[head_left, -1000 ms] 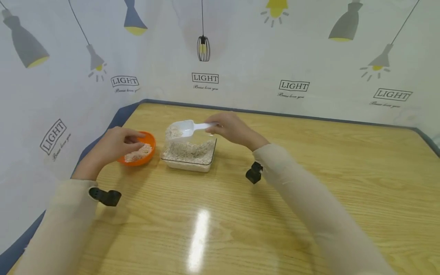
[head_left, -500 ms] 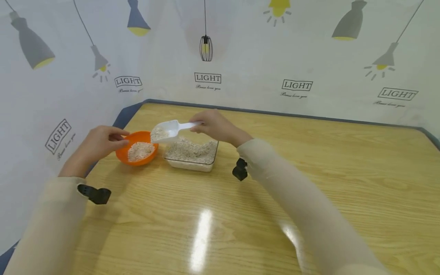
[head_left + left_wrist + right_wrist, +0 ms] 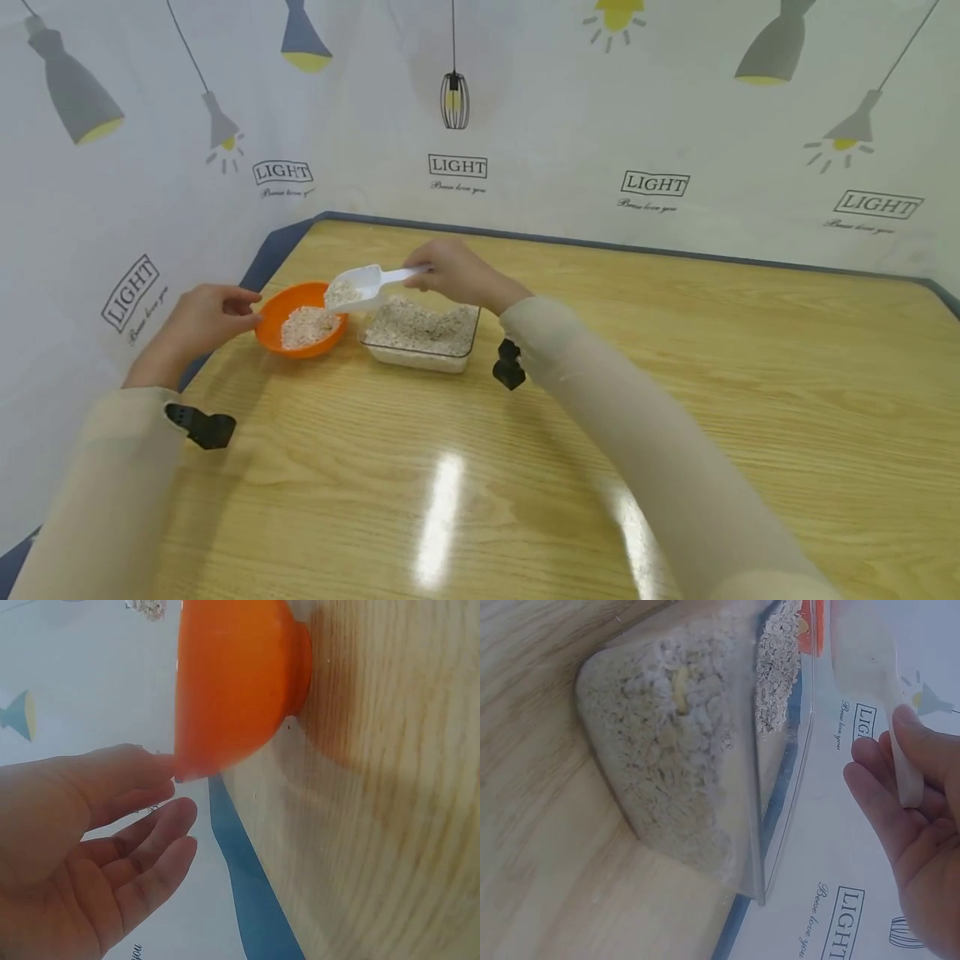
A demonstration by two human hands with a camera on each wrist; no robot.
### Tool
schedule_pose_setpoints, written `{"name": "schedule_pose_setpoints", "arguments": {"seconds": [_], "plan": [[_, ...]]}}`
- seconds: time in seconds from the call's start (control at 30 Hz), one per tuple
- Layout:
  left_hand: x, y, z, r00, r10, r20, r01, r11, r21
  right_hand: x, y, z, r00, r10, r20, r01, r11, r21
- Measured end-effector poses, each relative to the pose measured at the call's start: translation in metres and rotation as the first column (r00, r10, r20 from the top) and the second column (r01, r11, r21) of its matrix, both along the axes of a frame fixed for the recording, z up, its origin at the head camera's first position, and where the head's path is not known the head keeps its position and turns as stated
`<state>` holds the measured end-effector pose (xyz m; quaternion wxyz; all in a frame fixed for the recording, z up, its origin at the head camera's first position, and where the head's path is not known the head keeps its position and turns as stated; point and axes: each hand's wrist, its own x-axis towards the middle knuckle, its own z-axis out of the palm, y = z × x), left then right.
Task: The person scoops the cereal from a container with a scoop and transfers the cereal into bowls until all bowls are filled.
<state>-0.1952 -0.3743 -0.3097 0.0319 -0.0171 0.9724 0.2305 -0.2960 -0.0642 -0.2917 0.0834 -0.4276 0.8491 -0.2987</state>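
My right hand (image 3: 456,271) grips the handle of a white scoop (image 3: 370,280), which carries a heap of flakes like oats (image 3: 342,292). The scoop's front end hangs over the right rim of an orange bowl (image 3: 273,310). More pale flakes (image 3: 306,328) lie inside that bowl. Just right of it stands a clear rectangular container (image 3: 420,360) filled with the same flakes, partly below the scoop. My left hand (image 3: 204,321) is at the bowl's left side, fingers loosely bent. In the left wrist view, a fingertip touches or nearly touches the orange bowl (image 3: 236,682).
All of it stands on a wood-grain table (image 3: 525,467) with a dark blue border (image 3: 570,242) at the back. Behind rises a pale wall covering (image 3: 540,125) printed with lamps. Black wrist cameras (image 3: 212,429) stick out below the sleeves.
The loaded scoop has moved left from above the clear container to the bowl's right rim. My left hand has drawn back leftward from over the bowl to its left edge.
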Motion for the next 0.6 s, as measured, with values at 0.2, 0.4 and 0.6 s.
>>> {"name": "schedule_pose_setpoints", "arguments": {"seconds": [0.2, 0.4, 0.6], "plan": [[0.0, -0.002, -0.003, 1.0, -0.004, 0.025, 0.003, 1.0, 0.022, -0.004, -0.005, 0.001, 1.0, 0.01, 0.004, -0.01, 1.0, 0.026], [-0.001, 0.0, -0.002, 0.999, -0.018, 0.031, 0.017, 0.999, 0.047, -0.005, -0.012, 0.007, 1.0, 0.018, -0.012, -0.017, 0.998, 0.062], [-0.001, 0.0, -0.003, 0.999, -0.015, 0.041, 0.013, 0.998, 0.064, -0.008, -0.022, 0.016, 0.995, 0.057, -0.081, -0.048, 0.993, 0.109]]}}
